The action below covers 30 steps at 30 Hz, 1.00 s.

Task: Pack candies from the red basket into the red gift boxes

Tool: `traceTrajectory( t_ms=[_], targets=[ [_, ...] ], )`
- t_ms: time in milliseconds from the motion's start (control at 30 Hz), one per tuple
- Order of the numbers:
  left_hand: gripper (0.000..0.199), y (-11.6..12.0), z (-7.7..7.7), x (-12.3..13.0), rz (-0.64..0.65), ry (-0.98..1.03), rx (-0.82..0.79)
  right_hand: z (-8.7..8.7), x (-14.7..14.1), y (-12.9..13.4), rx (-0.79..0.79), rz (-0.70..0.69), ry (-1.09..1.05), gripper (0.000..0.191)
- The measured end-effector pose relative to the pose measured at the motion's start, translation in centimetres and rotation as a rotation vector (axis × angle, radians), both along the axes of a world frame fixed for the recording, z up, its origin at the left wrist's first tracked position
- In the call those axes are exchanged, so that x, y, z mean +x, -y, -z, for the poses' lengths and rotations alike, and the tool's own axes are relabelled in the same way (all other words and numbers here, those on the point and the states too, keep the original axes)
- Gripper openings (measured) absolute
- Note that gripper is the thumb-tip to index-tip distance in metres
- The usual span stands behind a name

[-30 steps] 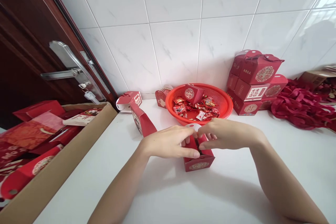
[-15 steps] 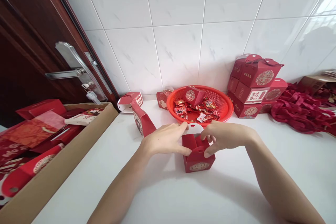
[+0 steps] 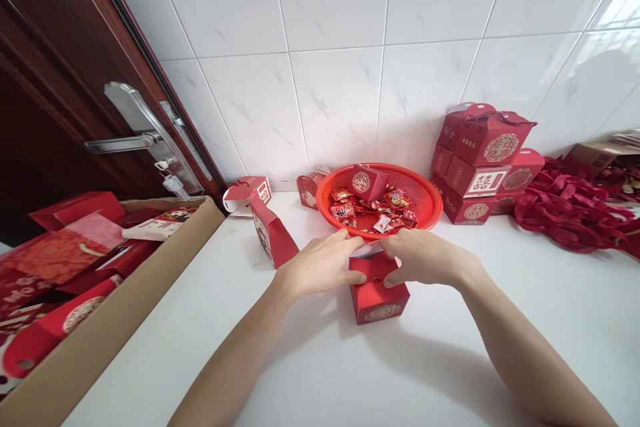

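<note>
A small red box (image 3: 381, 303) with a gold emblem stands upright on the white table, between my hands. Its near flap is folded inward over the top, and a pale far flap shows behind it. My left hand (image 3: 327, 263) grips the box's left side, thumb on the near flap and fingers at the far flap. On the right side, my right hand (image 3: 423, 259) holds the box in the same way, its fingertips partly hidden behind the top. Just beyond is a red basket (image 3: 431, 203) holding wrapped candies (image 3: 397, 199) and another red box (image 3: 369, 183).
Stacked red boxes (image 3: 480, 160) stand by the wall at right, beside dark red ribbons (image 3: 565, 213). Left of the basket are loose boxes (image 3: 273, 233). A cardboard carton (image 3: 125, 293) of red packaging lies at far left, near the door handle (image 3: 123, 143).
The near flap has folded inward over the box opening, and the far flap has tipped lower. Both hands have closed in slightly around the top.
</note>
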<state>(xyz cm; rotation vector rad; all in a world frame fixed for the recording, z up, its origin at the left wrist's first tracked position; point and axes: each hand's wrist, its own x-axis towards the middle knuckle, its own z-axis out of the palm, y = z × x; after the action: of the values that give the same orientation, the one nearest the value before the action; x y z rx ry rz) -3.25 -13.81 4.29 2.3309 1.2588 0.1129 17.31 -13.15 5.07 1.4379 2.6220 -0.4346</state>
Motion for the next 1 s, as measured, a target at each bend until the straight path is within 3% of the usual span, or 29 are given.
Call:
traceTrajectory(
  t_ms=[200, 333, 467, 633, 867, 1000],
  targets=[
    [0.036, 0.2, -0.3, 0.4, 0.052, -0.063, -0.094, -0.7, 0.3, 0.3, 0.017, 0.073, 0.145, 0.042],
    [0.033, 0.5, -0.6, 0.8, 0.149, -0.092, -0.174, -0.9, 0.6, 0.4, 0.02, 0.087, 0.13, 0.039],
    [0.036, 0.6, -0.3, 1.1, 0.134, -0.127, -0.192, -0.8, 0.1, 1.2, -0.043, 0.063, 0.067, 0.034],
    [0.041, 0.5, 0.4, 1.0, 0.118, -0.082, -0.169, 0.0, -2.4, 3.1, 0.007, 0.048, 0.084, 0.051],
    [0.022, -0.1, 0.0, 0.1, 0.189, -0.094, -0.16, 1.0, -4.4, 4.2, 0.076, 0.108, 0.079, 0.071],
    [0.019, -0.2, -0.1, 0.2, 0.235, -0.081, -0.163, 1.8, -3.3, 4.8, 0.073, 0.138, -0.003, 0.058]
  ],
)
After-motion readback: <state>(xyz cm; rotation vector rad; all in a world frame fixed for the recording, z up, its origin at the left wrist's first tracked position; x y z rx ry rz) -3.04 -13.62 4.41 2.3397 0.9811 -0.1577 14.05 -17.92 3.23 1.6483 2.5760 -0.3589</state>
